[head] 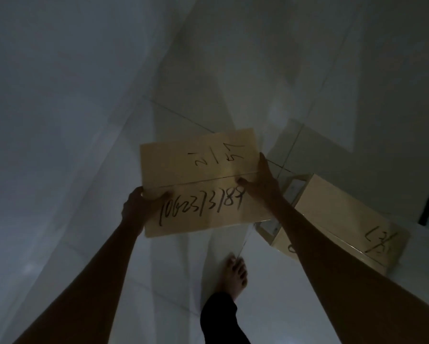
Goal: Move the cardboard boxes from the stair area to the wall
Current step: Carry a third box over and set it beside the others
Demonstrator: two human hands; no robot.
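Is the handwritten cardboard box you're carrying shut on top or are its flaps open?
Shut: the tan handwritten cardboard box shows both top flaps flat, meeting at a seam, between left hand and right hand.

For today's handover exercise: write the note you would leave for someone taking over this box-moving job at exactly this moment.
Left hand: grip on the left edge of the held box.
Right hand: grip on its right edge; box is off the tiled floor, carried in front of the body.
Second box sits on the floor at right.
Wall is on the left.
Done: one box lifted.
Left: set it down by the wall, then fetch the second box.
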